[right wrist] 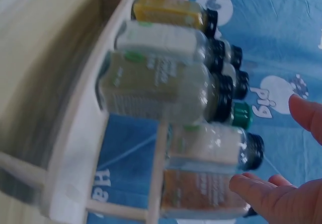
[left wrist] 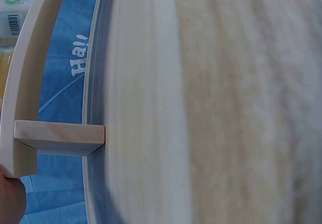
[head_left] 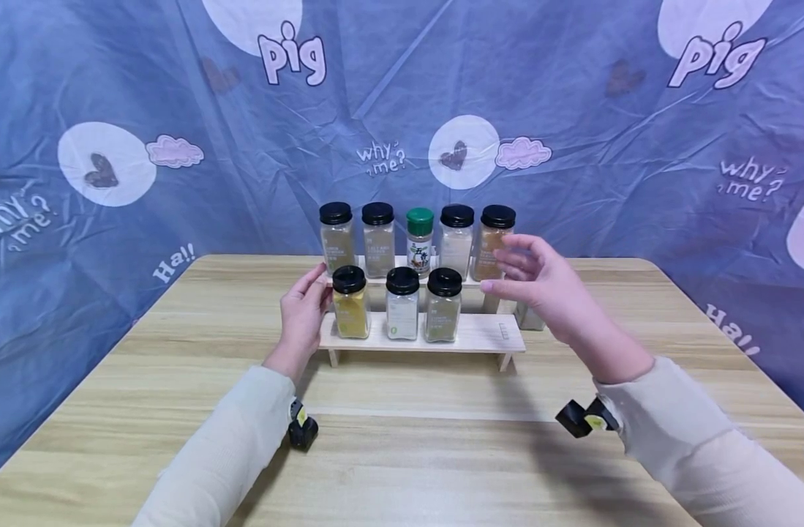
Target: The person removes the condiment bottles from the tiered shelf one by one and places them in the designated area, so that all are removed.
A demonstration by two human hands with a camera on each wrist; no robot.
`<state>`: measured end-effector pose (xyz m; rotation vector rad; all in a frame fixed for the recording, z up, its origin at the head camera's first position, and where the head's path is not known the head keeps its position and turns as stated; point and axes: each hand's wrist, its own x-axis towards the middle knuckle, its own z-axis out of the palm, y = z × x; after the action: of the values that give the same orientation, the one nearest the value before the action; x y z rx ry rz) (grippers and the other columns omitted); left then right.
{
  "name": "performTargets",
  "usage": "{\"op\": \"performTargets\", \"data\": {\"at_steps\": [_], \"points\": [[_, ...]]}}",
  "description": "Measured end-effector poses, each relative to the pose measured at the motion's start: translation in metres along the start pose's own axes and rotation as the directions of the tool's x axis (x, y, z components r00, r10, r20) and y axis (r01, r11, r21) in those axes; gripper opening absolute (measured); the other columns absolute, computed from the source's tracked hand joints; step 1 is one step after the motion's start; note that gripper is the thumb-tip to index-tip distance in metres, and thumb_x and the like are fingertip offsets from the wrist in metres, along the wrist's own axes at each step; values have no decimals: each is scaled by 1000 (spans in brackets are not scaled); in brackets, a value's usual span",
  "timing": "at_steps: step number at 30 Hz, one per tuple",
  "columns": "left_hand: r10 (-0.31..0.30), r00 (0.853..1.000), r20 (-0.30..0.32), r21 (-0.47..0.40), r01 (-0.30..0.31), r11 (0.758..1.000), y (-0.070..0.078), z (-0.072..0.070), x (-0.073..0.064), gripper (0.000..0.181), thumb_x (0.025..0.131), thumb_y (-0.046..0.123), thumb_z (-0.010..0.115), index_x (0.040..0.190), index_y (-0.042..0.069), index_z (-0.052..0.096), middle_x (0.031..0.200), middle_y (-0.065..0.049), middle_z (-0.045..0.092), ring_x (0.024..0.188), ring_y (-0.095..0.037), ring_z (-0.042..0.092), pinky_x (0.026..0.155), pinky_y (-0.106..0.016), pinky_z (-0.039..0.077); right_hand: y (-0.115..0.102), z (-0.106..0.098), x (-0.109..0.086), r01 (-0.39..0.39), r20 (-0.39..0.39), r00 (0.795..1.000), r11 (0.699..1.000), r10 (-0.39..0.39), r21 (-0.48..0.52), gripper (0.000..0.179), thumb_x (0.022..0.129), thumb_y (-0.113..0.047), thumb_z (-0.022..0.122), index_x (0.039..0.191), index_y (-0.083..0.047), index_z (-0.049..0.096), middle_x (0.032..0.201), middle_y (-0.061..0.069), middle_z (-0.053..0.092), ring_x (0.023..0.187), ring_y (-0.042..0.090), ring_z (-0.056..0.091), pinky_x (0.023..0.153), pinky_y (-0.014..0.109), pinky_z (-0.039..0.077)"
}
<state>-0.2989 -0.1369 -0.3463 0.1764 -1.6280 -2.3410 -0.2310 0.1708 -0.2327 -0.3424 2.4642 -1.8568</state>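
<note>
Head view: blue printed cloth (head_left: 243,183) fills the upper frame. The desk (head_left: 415,468) takes up the lower frame. A two-tier rack (head_left: 474,335) stands on it at centre. The hands differ in state. The right hand (head_left: 546,285), right of centre, is spread, thumb apart from fingers, beside the orange jar (head_left: 489,252) at the upper tier's right end; contact cannot be confirmed. The left hand (head_left: 299,311), left of centre, grips the rack's left end. Lower tier, left to right: yellow jar (head_left: 352,315), white jar (head_left: 402,316), olive jar (head_left: 443,318), all upright, black-capped. A further jar (head_left: 532,318), partly hidden by the right hand, is right of the rack. Smallest: green-capped jar (head_left: 419,245), middle of the upper row of five.
</note>
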Motion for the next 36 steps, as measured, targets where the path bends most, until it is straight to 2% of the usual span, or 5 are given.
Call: {"op": "performTargets", "data": {"at_steps": [8, 14, 26, 33, 36], "points": [[4, 1000, -6, -2, -4, 1000, 1, 1, 0, 36, 93, 6, 50, 129, 3, 53, 114, -6, 56, 72, 0, 58, 74, -12, 52, 14, 17, 2, 4, 44, 999, 1000, -4, 16, 71, 81, -2, 67, 138, 4, 26, 142, 24, 36, 132, 34, 34, 106, 43, 36], [4, 1000, -1, -11, -4, 1000, 0, 0, 0, 36, 94, 6, 49, 130, 2, 51, 118, -8, 55, 72, 0, 58, 77, -13, 52, 27, 29, 4, -15, 52, 999, 1000, 16, -22, 72, 81, -6, 69, 139, 4, 29, 140, 25, 38, 131, 36, 35, 106, 44, 36], [1, 1000, 5, -2, -1, 1000, 0, -1, 0, 37, 94, 7, 50, 130, 3, 51, 119, -9, 55, 73, -1, 58, 77, -14, 52, 45, 43, 6, -89, 6, 996, 996, 89, -8, 71, 78, -9, 72, 136, 1, 32, 138, 22, 41, 128, 34, 40, 105, 43, 38], [2, 1000, -1, -1, -2, 1000, 0, 0, -2, 37, 94, 6, 49, 131, 3, 51, 129, -12, 53, 77, -1, 59, 81, -15, 52, 59, 51, 10, -84, -24, 996, 996, 85, 29, 72, 78, -9, 73, 135, 1, 31, 135, 23, 44, 125, 34, 43, 104, 42, 39], [2, 1000, 0, -2, -2, 1000, 0, 0, -2, 37, 94, 6, 49, 131, 3, 50, 130, -12, 52, 77, -1, 59, 81, -15, 52, 64, 55, 11, -79, -37, 996, 996, 80, 38, 71, 76, -6, 73, 134, 1, 32, 133, 22, 46, 121, 32, 46, 101, 38, 42]]}}
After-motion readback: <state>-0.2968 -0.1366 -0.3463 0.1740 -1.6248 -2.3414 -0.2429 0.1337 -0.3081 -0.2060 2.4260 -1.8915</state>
